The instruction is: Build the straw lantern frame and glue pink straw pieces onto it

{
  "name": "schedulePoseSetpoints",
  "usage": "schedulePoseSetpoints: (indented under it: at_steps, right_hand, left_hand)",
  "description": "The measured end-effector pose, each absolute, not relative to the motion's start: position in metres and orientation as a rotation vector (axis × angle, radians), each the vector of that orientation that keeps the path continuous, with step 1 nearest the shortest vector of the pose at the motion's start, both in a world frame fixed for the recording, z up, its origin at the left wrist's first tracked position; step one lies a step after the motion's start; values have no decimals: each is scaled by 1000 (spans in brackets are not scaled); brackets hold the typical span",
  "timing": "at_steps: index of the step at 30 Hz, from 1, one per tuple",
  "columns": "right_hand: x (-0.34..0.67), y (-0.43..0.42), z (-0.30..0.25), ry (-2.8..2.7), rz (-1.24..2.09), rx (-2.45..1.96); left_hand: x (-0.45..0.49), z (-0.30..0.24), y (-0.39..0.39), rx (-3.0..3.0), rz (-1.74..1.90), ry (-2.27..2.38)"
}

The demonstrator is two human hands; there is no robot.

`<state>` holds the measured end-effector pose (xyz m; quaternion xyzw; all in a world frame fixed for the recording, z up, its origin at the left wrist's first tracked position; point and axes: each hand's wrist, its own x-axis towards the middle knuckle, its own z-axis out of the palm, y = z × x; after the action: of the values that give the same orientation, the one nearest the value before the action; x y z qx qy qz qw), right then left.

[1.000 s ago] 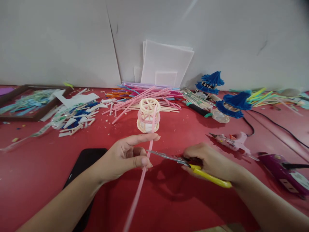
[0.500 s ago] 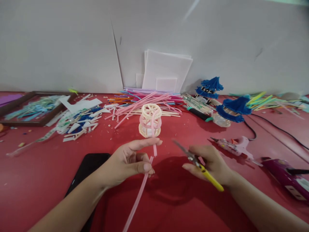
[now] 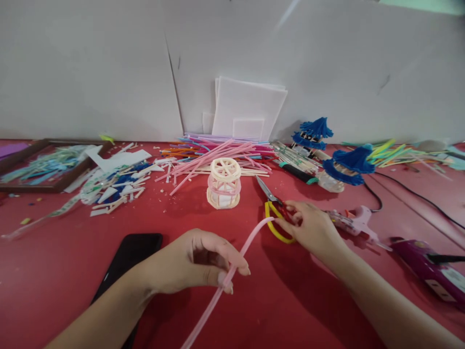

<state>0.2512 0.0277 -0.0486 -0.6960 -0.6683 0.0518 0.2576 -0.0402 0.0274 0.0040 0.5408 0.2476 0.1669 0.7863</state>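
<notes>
Head view looks down on a red desk (image 3: 47,257) with both bare hands over its near half. The left hand (image 3: 196,264) has its grip closed on a long pink straw (image 3: 250,237), which is pinched between the thumb and the fingertips (image 3: 228,286). From this pinch the straw goes down to the near edge, where the picture cuts it off. It also bends up and to the right, and its far end comes to the fingers of the right hand (image 3: 314,231).

This right hand lies at the yellow handles of the scissors (image 3: 273,213), which point with the blades to the far edge. The fingers cover part of the handles, so I cannot tell if the grip is closed on them or only touching, or if it also touches the straw end.

Behind the hands, near the middle, a small round cage (image 3: 224,183) of cream sticks stands upright. A pile of straws (image 3: 218,150) lies behind it at the far edge. A black phone (image 3: 127,257) is half hidden under the left forearm. A glue gun (image 3: 354,219) lies just right of the right hand. A purple device (image 3: 428,264) at the right edge is cut off and hard to identify.
</notes>
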Motion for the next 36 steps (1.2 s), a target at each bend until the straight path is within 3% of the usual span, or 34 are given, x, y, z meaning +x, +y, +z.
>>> schedulePoseSetpoints:
  at_steps: [4,10,16,24,36]
  right_hand:
    - [243,13,-32,-1908,-147,-1421]
    - [216,-9,-15,-2199,208,-787]
    - [200,-11,-25,-2046,324,-931]
    - [166,-24,-34,-1589,1313,-1200]
    - [140,-17,-38,-1264,1737,-1086]
  left_hand:
    - [-39,4,27,1143,337,518]
    - [-33,4,26,1188,290,548]
    - [-24,-2,26,1090,580,678]
    - [-19,-8,29,1111,855,997]
    - [-17,-8,29,1074,979,986]
